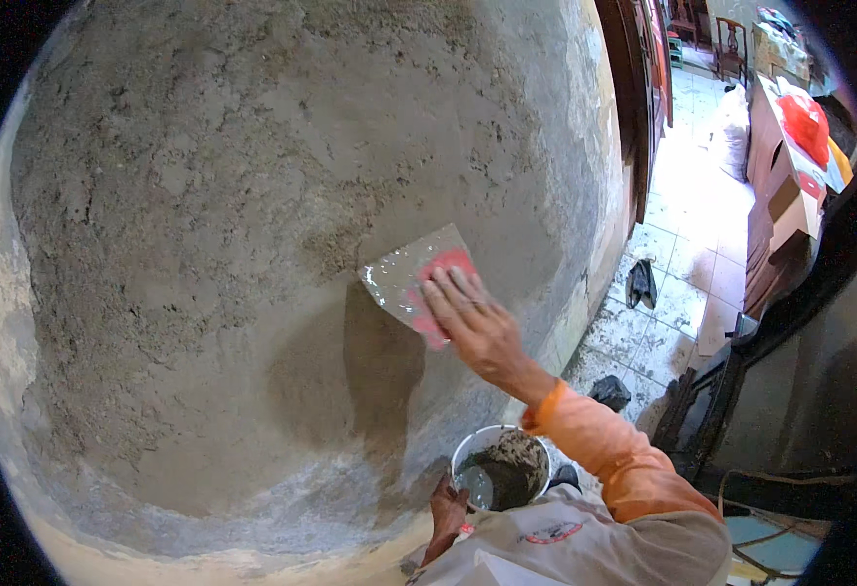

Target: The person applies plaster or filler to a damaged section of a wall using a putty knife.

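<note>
My right hand (479, 327) presses its fingers along a flat, roughly rectangular plastering blade (401, 280). Wet grey cement coats most of the blade, and red shows through around the fingers. The blade lies against or very close to the wall (204, 293), whose grey plaster is rough at the upper left and smoother lower down. Below, by my body, my left hand (448, 510) grips the rim of a round white bucket (459, 451). Wet grey cement mix (506, 479) is inside it, and the far inner side is smeared. Part of the left hand's grip is hidden by the bucket.
To the right runs a tiled floor (648, 337) spattered with cement, with dark scraps (641, 283) on it. A dark wooden door frame (633, 107) borders the wall. Cardboard (794, 215), a red bag (804, 127) and a white sack (731, 132) stand farther right.
</note>
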Motion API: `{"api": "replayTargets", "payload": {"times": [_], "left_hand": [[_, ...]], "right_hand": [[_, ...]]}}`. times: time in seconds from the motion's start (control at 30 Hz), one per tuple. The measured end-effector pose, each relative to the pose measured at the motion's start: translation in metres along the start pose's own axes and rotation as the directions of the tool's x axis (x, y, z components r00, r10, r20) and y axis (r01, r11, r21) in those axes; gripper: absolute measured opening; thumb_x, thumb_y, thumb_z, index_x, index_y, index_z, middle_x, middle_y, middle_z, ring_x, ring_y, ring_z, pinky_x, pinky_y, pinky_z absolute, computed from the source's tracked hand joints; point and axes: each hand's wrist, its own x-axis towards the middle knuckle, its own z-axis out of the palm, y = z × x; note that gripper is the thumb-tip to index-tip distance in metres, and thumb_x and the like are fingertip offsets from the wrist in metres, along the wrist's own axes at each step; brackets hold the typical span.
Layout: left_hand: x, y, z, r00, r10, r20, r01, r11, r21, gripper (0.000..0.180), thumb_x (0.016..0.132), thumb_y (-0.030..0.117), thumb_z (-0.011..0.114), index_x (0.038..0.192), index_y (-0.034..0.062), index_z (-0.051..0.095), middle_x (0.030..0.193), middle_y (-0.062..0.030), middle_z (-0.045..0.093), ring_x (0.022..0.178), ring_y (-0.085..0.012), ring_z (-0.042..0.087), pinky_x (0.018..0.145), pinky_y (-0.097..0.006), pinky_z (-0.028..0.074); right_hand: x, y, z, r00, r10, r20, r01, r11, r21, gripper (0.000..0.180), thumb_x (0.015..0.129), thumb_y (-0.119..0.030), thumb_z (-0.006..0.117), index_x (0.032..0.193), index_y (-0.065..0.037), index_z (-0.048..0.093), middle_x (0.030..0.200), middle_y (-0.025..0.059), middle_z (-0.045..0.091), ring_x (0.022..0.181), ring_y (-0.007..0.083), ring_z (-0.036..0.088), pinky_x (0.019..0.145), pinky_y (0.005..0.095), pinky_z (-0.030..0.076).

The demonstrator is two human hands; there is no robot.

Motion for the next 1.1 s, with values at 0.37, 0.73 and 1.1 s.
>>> {"api": "replayTargets", "payload": {"times": [0.37,0.73,1.1], "left_hand": [[0.007,-0.017,0.005,0.905,0.424,0.019,-0.419,0.885,0.205,0.051,0.085,0.007,0.071,0.134,-0.0019,0.058,0.074,-0.0139,0.063,0.058,-0.0236,0.064,0.054,-0.040,0.055],[0.017,-0.010,0.007,0.946,0.321,0.048,-0.324,0.935,0.141,0.059,0.086,0.010,0.073,0.141,-0.0011,0.056,0.077,-0.0149,0.064,0.060,-0.0231,0.062,0.056,-0.040,0.055],[0.015,-0.001,0.007,0.974,0.227,-0.001,-0.226,0.967,0.118,0.055,0.082,0.013,0.069,0.134,0.0010,0.059,0.075,-0.0102,0.060,0.064,-0.0200,0.056,0.065,-0.040,0.051]], "right_hand": [[0.198,0.097,0.001,0.951,-0.084,-0.298,0.056,0.993,-0.100,0.050,0.096,-0.010,0.054,0.146,-0.003,0.052,0.142,0.0168,0.062,0.126,0.0347,0.063,0.096,0.0417,0.058],[0.047,0.045,-0.029,0.984,-0.127,-0.123,0.127,0.992,-0.002,0.051,0.096,-0.011,0.058,0.147,-0.005,0.057,0.149,0.0127,0.059,0.137,0.0324,0.058,0.112,0.0438,0.050],[0.122,0.036,0.023,0.987,-0.084,-0.140,0.074,0.994,-0.076,0.053,0.098,-0.014,0.053,0.150,-0.003,0.050,0.151,0.0158,0.055,0.135,0.0377,0.056,0.111,0.0469,0.048]]}}
